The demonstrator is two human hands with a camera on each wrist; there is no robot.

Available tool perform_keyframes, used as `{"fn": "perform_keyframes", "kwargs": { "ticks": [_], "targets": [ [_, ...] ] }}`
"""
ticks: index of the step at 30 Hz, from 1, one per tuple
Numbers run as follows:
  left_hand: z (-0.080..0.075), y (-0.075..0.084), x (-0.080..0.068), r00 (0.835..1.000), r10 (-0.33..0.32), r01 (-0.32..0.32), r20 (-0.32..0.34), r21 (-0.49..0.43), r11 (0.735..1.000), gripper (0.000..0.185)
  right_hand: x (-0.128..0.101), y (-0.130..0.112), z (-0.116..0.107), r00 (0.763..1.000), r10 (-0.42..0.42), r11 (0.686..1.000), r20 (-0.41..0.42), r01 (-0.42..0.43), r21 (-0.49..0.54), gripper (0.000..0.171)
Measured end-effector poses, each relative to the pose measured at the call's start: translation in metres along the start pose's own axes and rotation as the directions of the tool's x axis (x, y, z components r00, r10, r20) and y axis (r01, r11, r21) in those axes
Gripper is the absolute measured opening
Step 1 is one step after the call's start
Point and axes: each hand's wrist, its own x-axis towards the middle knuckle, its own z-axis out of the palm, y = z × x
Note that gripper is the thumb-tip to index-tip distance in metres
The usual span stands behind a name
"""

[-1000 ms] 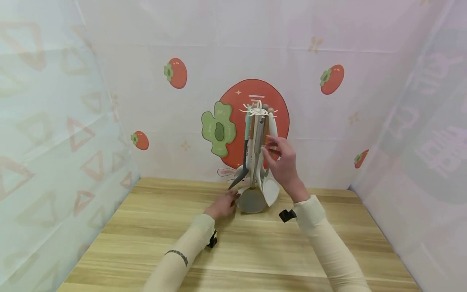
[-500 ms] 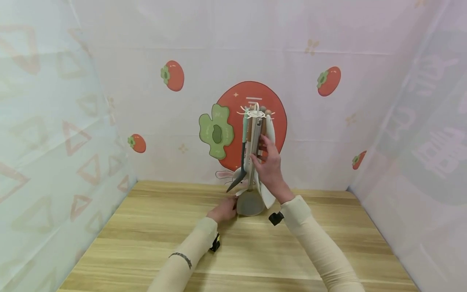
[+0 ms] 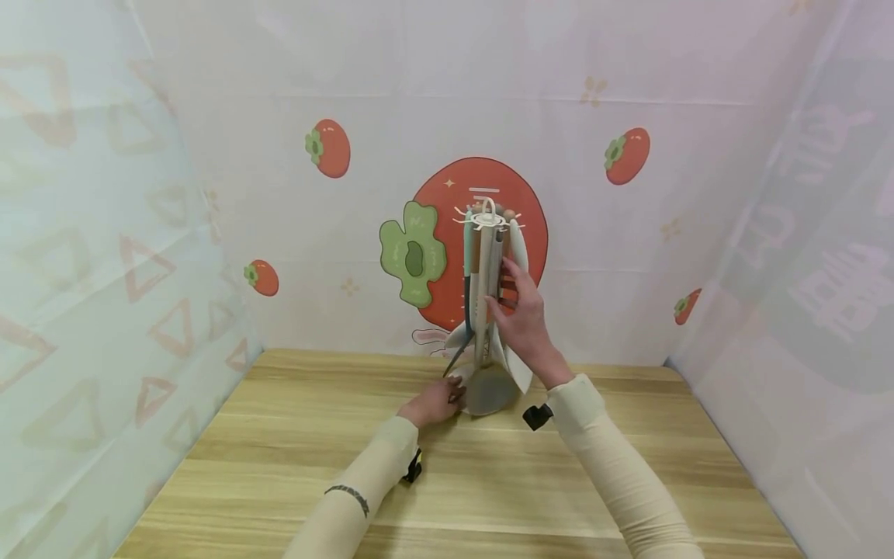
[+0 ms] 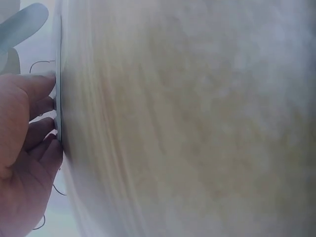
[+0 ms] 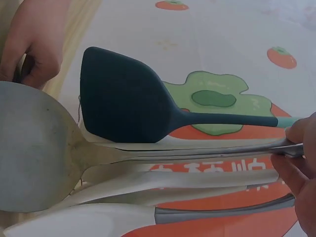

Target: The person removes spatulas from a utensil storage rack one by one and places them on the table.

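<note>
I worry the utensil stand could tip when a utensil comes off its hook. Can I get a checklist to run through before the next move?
1. Left hand steadies the stand's base: ok, its fingers touch the base on the table.
2. Right hand has a firm hold on one utensil handle: cannot tell; fingertips touch the handles, the grip is unclear.
3. Stand upright: ok.
4. Dark spatula free of the grey spoon: not ok, they overlap closely.
5. Handle loops free on the top hooks: cannot tell, too small.
</note>
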Motion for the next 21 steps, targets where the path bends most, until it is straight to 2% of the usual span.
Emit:
{"fn": "perform_keyframes", "kwargs": {
  "ticks": [3, 8, 13, 15, 21],
  "targets": [
    [0.0, 0.001, 0.002, 1.0, -0.016, 0.016, -0.003, -0.026, 1.0, 0.043, 0.001, 0.003, -0.002, 1.0, -0.006, 1.0, 0.009, 0.006, 0.012, 0.07],
    [0.003, 0.001, 0.004, 1.0, -0.002, 0.002, -0.024, 0.001, 1.0, 0.042, 0.003, 0.006, -0.006, 1.0, -0.007, 0.999, 0.025, 0.006, 0.031, 0.07],
    [0.008, 0.0, 0.005, 0.997, 0.06, -0.058, -0.052, 0.052, 0.997, 0.02, 0.002, 0.008, -0.009, 0.999, -0.001, 0.999, 0.036, 0.0, 0.048, 0.071],
    [0.008, -0.001, 0.006, 0.996, 0.066, -0.062, -0.058, 0.067, 0.996, 0.013, 0.002, 0.009, -0.01, 0.999, 0.002, 0.999, 0.04, -0.003, 0.045, 0.071],
    [0.005, 0.003, 0.008, 0.997, 0.037, -0.038, -0.068, -0.008, 0.999, 0.028, 0.005, 0.012, -0.014, 0.998, 0.021, 1.0, 0.061, -0.022, 0.013, 0.07]
  ]
}}
